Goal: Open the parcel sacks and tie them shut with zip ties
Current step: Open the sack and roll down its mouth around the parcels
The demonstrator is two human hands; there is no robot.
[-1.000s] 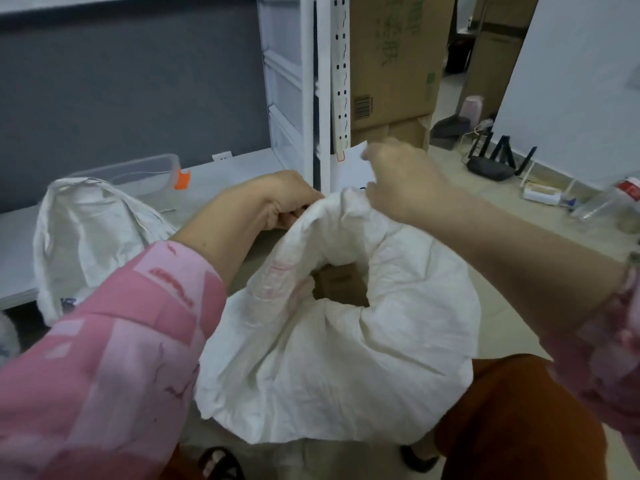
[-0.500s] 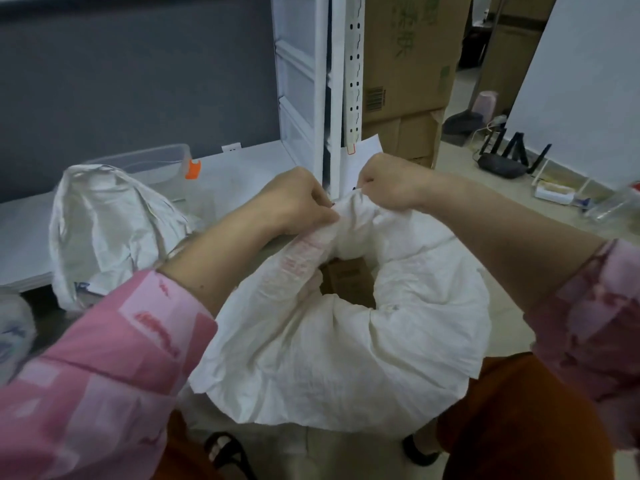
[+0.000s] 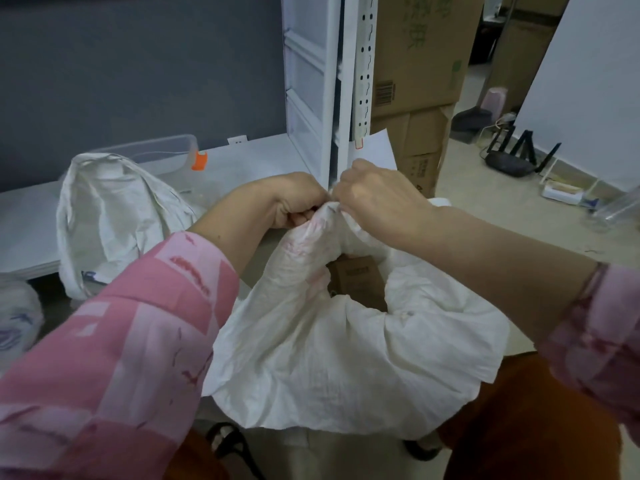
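Note:
A white woven parcel sack [image 3: 346, 358] stands in front of me, its mouth rolled down and partly open. A brown cardboard box [image 3: 358, 277] shows inside it. My left hand [image 3: 294, 202] grips the far edge of the sack's rim with curled fingers. My right hand [image 3: 377, 199] pinches the same bunched rim right beside it, the two hands touching. A second white sack [image 3: 114, 216] sits on the low white shelf [image 3: 24, 233] to the left. No zip tie is visible.
A clear plastic tub with an orange clip [image 3: 166, 154] stands behind the second sack. A white shelving upright [image 3: 332, 81] rises just beyond my hands, with stacked cardboard boxes [image 3: 419, 64] behind it. A black router [image 3: 516, 157] lies on the floor at right.
My right hand came down from above the sack and closed on the rim. Both hands drew together, gathering the far edge of the mouth into a bunch.

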